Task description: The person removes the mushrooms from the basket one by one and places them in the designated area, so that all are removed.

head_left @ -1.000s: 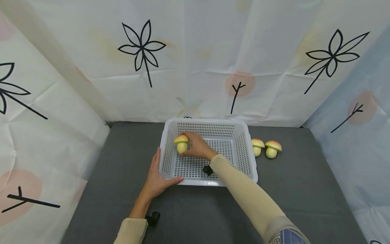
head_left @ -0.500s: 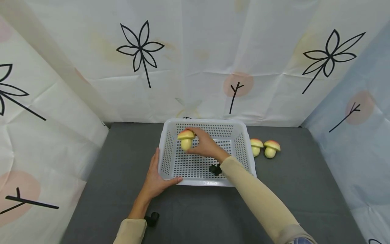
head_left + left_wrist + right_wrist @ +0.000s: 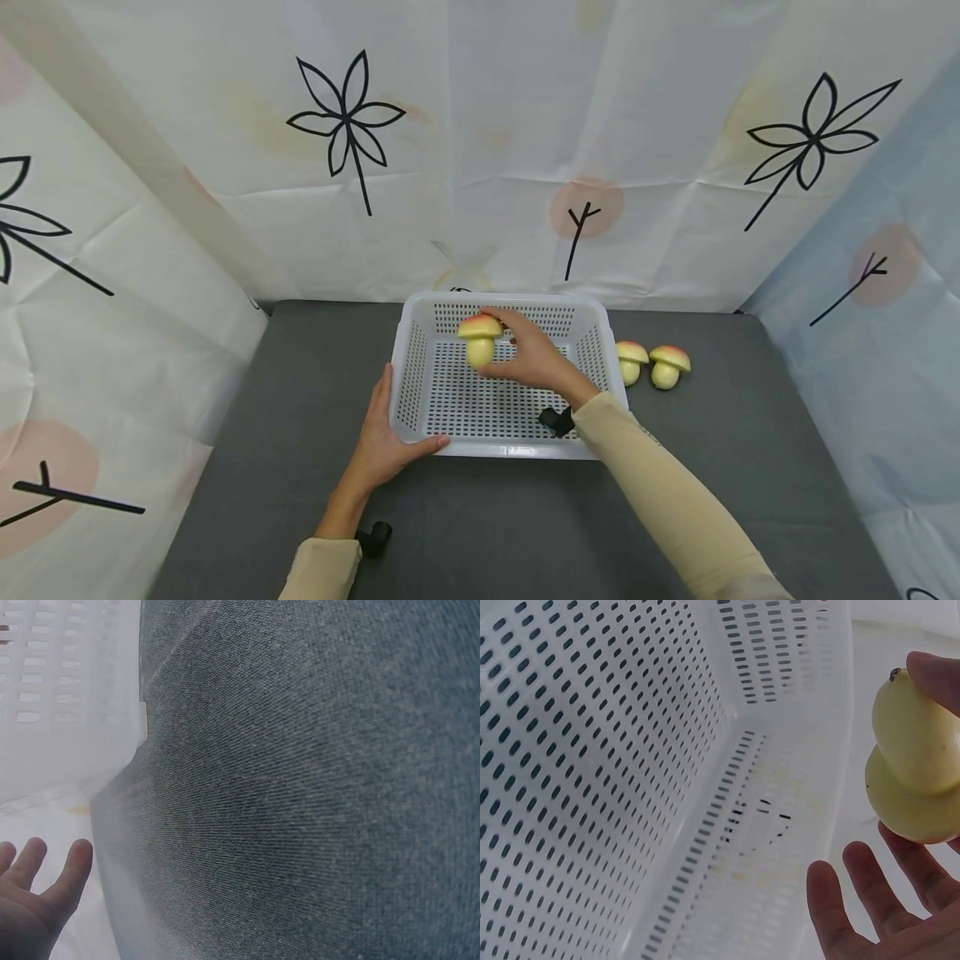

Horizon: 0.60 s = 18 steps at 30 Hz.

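My right hand (image 3: pixel 538 360) pinches a toy mushroom (image 3: pixel 480 333) between thumb and fingers, above the white plastic basket (image 3: pixel 510 451). The mushroom has a yellow stalk and a cap tinged red on top; it stands upright in the head view. In the right wrist view the mushroom (image 3: pixel 913 742) shows its stalk end and the underside of its cap, and some fingers spread free of it. My left hand (image 3: pixel 384 450) rests at the basket's front left corner, fingers straight along the outer side and thumb by the front rim.
Two similar toy mushrooms, one (image 3: pixel 630 363) close against the basket's right side and another (image 3: pixel 667 367) just beyond it, stand on the dark grey tabletop (image 3: pixel 480 525). A patterned white cloth (image 3: pixel 465 142) rises behind the basket.
My right hand has carried the mushroom rightward and slightly up, from near the basket's left side toward its middle. The left hand and the basket stay where they were.
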### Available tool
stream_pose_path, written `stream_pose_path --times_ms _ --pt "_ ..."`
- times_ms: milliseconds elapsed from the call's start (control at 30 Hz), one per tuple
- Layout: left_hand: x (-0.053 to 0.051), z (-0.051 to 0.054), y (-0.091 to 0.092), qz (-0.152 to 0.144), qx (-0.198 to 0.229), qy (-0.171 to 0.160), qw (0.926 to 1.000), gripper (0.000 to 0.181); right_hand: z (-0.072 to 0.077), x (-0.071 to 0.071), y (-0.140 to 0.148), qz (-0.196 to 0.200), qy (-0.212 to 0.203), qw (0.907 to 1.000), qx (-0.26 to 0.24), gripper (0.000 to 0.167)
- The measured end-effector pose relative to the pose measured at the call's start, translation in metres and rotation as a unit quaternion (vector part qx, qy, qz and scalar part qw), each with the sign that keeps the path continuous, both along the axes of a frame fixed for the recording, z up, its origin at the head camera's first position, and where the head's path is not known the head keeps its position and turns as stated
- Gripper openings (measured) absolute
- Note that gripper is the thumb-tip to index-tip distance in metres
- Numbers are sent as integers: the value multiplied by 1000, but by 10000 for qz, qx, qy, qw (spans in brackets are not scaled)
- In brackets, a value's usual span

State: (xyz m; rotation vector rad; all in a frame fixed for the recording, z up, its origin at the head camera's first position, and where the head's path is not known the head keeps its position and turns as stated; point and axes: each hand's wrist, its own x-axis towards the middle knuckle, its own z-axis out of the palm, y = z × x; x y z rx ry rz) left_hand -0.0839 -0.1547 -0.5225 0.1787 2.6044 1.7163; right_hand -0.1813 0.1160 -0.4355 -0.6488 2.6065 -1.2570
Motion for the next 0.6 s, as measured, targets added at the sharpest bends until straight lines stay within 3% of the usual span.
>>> stream_pose_path --times_ms 600 --pt "0 1 1 39 -18 -60 10000 140 20 16 48 -211 275 9991 -230 92"
